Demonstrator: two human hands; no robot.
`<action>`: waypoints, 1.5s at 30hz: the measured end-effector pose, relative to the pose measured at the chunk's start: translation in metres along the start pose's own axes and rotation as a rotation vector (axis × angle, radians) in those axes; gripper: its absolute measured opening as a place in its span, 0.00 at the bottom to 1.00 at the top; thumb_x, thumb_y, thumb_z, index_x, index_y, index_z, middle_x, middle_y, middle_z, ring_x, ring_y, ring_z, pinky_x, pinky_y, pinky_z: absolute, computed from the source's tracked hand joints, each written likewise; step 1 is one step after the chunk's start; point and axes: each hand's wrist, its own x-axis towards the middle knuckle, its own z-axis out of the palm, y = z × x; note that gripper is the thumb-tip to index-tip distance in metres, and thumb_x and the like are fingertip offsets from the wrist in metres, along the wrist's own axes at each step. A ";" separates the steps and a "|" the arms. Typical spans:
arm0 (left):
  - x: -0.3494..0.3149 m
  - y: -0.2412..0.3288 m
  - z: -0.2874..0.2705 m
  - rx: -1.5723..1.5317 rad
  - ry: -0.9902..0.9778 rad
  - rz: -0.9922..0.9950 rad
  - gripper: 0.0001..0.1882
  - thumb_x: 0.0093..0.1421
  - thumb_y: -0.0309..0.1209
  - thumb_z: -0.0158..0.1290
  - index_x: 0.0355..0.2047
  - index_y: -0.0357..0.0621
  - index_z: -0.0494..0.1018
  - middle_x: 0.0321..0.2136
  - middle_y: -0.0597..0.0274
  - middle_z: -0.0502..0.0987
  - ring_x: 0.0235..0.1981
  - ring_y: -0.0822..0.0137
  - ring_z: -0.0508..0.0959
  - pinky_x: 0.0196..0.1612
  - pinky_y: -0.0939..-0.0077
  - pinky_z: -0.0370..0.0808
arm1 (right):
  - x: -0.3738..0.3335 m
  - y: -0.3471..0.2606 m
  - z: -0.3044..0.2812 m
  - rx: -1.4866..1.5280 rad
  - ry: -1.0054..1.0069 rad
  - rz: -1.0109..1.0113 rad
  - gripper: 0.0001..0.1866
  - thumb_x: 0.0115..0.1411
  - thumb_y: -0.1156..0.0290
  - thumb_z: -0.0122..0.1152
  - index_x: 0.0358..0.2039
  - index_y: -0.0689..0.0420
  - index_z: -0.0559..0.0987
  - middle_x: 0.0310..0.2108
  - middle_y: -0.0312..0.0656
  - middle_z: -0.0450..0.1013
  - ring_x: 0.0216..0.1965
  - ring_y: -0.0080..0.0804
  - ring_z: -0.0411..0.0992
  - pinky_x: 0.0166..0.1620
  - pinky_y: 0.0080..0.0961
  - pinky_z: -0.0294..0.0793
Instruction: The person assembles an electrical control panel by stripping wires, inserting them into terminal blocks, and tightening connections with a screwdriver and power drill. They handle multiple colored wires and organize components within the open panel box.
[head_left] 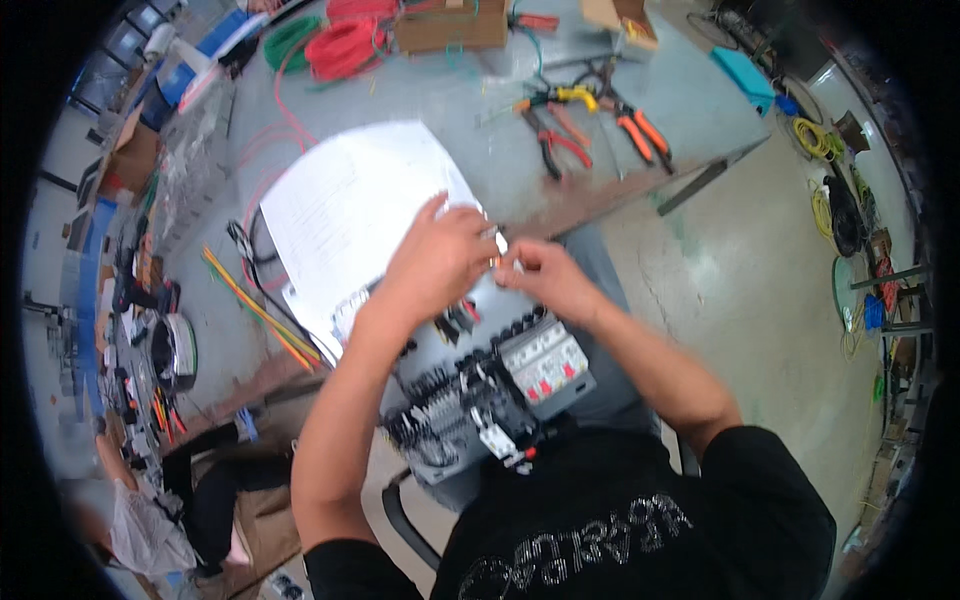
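My left hand (440, 258) and my right hand (543, 275) meet over the far edge of a grey mounting plate (482, 345) that rests on my lap. Between the fingertips is a small white piece (501, 243), too small to name. Both hands are closed in a pinch around it, though part of it is hidden by the fingers. Nearer to me, the plate carries white circuit breakers (540, 362) with red levers and a row of dark terminal blocks (430, 415) beside them. A small white device (497, 440) with a red end sits at the near edge.
White paper sheets (360, 195) lie on the grey table (480, 110) beyond my left hand. Pliers with orange handles (640, 135) and red-handled ones (565, 150) are farther right. Yellow and green wires (260, 310) lie at left. Another person (150, 530) sits at lower left.
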 end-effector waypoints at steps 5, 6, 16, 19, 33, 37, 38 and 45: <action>-0.008 -0.007 0.005 -0.018 0.046 0.006 0.09 0.57 0.30 0.64 0.39 0.51 0.83 0.47 0.63 0.81 0.58 0.58 0.77 0.70 0.42 0.62 | -0.001 -0.001 0.012 -0.048 0.098 0.014 0.12 0.61 0.62 0.75 0.31 0.56 0.83 0.23 0.25 0.70 0.27 0.13 0.62 0.30 0.21 0.62; -0.013 -0.007 0.002 -0.023 0.031 -0.014 0.09 0.57 0.31 0.64 0.39 0.50 0.83 0.48 0.63 0.82 0.59 0.59 0.77 0.71 0.42 0.61 | 0.000 0.001 0.016 -0.088 0.094 0.017 0.14 0.61 0.60 0.75 0.32 0.57 0.83 0.22 0.26 0.69 0.27 0.14 0.62 0.30 0.21 0.62; -0.008 -0.001 -0.002 -0.021 0.003 -0.012 0.09 0.57 0.33 0.64 0.39 0.50 0.84 0.51 0.64 0.81 0.61 0.60 0.75 0.72 0.44 0.60 | 0.001 0.002 0.008 0.121 0.000 -0.008 0.09 0.65 0.66 0.71 0.34 0.56 0.81 0.28 0.25 0.75 0.30 0.11 0.67 0.33 0.15 0.66; -0.007 -0.001 0.000 -0.010 -0.008 -0.016 0.09 0.58 0.34 0.64 0.39 0.52 0.84 0.52 0.65 0.81 0.62 0.60 0.74 0.72 0.44 0.59 | 0.001 0.007 0.007 0.095 0.001 -0.040 0.09 0.66 0.67 0.71 0.34 0.57 0.81 0.28 0.25 0.75 0.30 0.11 0.67 0.33 0.15 0.65; -0.006 0.002 -0.010 -0.024 -0.054 -0.030 0.08 0.59 0.34 0.62 0.38 0.50 0.84 0.51 0.65 0.81 0.63 0.58 0.73 0.73 0.45 0.57 | 0.005 0.002 0.004 -0.072 0.002 -0.027 0.12 0.64 0.63 0.73 0.31 0.56 0.80 0.25 0.26 0.73 0.29 0.12 0.67 0.32 0.17 0.65; -0.005 -0.003 -0.008 0.001 -0.014 0.014 0.08 0.59 0.35 0.64 0.38 0.52 0.84 0.51 0.65 0.81 0.62 0.59 0.73 0.72 0.44 0.58 | 0.021 0.009 -0.012 -0.060 -0.185 -0.010 0.14 0.60 0.62 0.77 0.33 0.56 0.80 0.26 0.27 0.72 0.28 0.12 0.65 0.30 0.19 0.63; -0.003 -0.005 -0.010 0.008 -0.006 0.028 0.08 0.59 0.35 0.64 0.39 0.54 0.85 0.52 0.65 0.80 0.62 0.59 0.73 0.72 0.43 0.59 | 0.025 0.009 -0.020 -0.127 -0.215 -0.002 0.15 0.60 0.61 0.77 0.34 0.56 0.80 0.26 0.28 0.73 0.28 0.14 0.67 0.31 0.20 0.65; 0.017 -0.015 -0.011 -0.023 -0.150 0.162 0.10 0.56 0.33 0.60 0.38 0.46 0.82 0.51 0.54 0.79 0.64 0.54 0.72 0.71 0.42 0.59 | 0.099 -0.106 -0.081 -0.694 -0.533 -0.122 0.17 0.62 0.53 0.69 0.42 0.53 0.87 0.33 0.40 0.84 0.35 0.29 0.81 0.41 0.31 0.79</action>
